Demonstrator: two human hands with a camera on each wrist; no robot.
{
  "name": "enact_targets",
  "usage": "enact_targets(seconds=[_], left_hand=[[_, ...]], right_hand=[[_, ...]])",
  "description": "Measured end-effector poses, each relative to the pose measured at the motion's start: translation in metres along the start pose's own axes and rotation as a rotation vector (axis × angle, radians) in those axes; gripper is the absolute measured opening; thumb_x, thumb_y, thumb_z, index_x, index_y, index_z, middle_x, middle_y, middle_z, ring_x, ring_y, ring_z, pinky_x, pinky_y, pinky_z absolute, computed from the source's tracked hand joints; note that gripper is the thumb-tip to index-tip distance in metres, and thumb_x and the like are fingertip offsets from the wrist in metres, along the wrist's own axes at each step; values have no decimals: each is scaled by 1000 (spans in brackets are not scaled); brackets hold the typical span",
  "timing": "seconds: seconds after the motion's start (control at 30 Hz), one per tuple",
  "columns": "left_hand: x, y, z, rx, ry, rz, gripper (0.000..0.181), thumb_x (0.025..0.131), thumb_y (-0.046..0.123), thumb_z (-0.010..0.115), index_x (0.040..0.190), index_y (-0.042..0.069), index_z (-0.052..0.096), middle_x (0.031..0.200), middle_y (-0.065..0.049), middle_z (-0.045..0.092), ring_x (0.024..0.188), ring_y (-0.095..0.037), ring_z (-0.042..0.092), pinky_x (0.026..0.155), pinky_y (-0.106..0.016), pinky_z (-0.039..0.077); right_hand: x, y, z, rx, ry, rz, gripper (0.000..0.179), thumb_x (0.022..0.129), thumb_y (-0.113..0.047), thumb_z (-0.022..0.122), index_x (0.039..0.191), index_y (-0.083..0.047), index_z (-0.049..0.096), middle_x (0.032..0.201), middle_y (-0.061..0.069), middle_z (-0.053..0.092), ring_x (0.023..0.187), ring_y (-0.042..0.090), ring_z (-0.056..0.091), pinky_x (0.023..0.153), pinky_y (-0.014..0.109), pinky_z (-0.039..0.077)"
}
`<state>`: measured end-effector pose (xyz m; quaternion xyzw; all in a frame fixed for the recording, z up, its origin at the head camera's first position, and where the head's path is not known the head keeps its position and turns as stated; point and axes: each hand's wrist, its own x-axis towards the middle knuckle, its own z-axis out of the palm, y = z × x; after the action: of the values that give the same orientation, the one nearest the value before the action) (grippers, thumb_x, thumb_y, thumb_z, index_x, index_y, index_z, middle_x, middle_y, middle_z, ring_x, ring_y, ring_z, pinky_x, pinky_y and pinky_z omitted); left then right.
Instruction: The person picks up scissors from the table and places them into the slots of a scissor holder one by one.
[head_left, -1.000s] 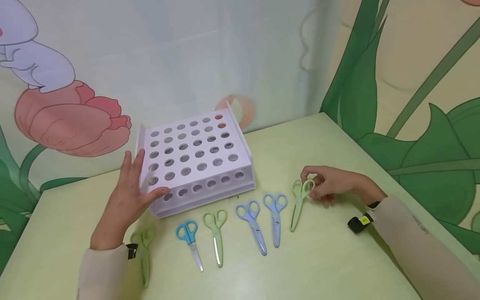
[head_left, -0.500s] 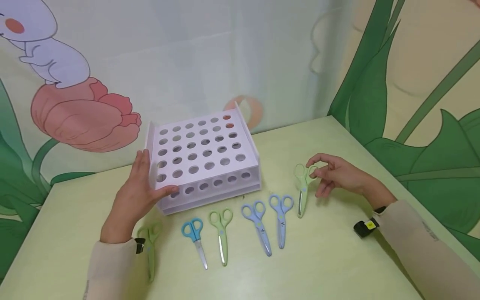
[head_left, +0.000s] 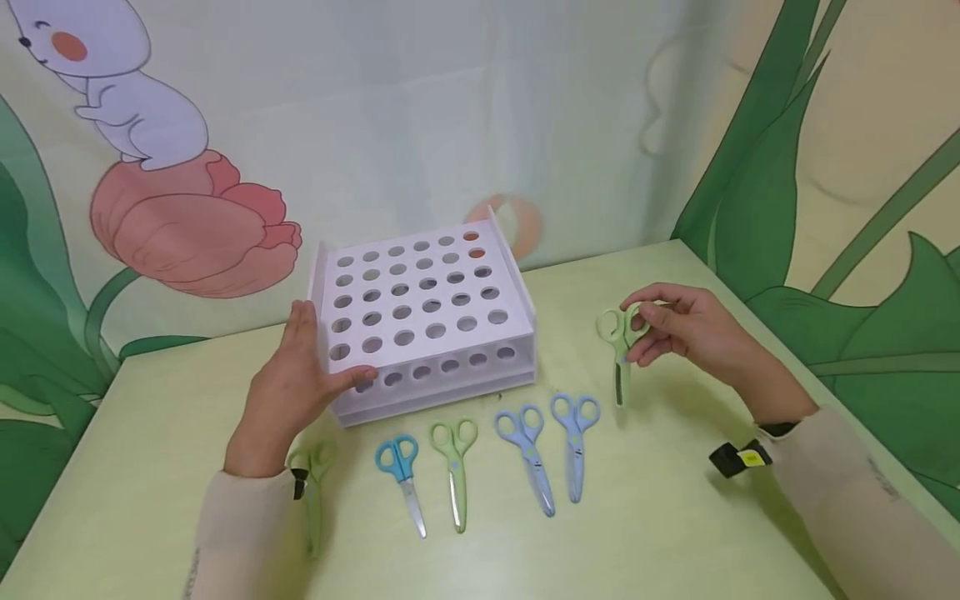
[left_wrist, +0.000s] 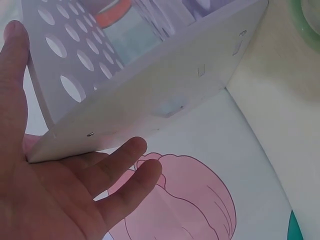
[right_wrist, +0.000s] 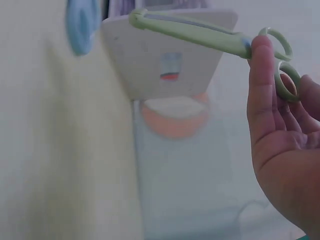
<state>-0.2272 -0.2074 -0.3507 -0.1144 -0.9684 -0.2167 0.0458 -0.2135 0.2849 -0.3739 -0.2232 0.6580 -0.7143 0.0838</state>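
Observation:
My right hand (head_left: 686,329) pinches a pair of light green scissors (head_left: 618,340) by one finger loop. The scissors hang above the table with blades pointing down; in the right wrist view the green scissors (right_wrist: 200,35) lie across the top. My left hand (head_left: 292,392) rests at the near left corner of a white rack (head_left: 420,333) with rows of round holes. Its thumb lies along the front edge and its straight fingers against the side panel. In the left wrist view the left hand (left_wrist: 55,195) holds the corner between thumb and fingers.
In a row before the rack lie teal scissors (head_left: 397,458), green scissors (head_left: 453,442), two blue scissors (head_left: 531,450), (head_left: 575,442) and more green scissors (head_left: 312,500) partly behind the left wrist. A painted curtain (head_left: 420,108) stands behind the pale green table (head_left: 570,550).
My right hand has lifted the green scissors from the table and drawn them up and away from the row. The left hand has stayed at the rack's corner, its fingers closer together.

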Motion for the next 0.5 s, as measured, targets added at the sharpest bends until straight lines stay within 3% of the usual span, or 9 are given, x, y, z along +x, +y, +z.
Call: enact_targets(seconds=[0.37, 0.5], left_hand=[[1, -1, 4, 29, 22, 5, 124, 81, 57, 80, 159, -4, 5, 165, -25, 11, 107, -42, 55, 76, -54, 49], [0, -4, 3, 30, 31, 10, 123, 82, 56, 80, 160, -2, 5, 164, -22, 13, 103, -39, 55, 74, -52, 49]], right_hand=[[24, -39, 33, 149, 76, -291, 23, 106, 2, 46, 116, 13, 64, 90, 17, 62, 71, 31, 73, 64, 38, 58], [39, -47, 47, 171, 97, -353, 22, 105, 0, 49, 114, 11, 66, 90, 16, 63, 71, 30, 73, 66, 38, 59]])
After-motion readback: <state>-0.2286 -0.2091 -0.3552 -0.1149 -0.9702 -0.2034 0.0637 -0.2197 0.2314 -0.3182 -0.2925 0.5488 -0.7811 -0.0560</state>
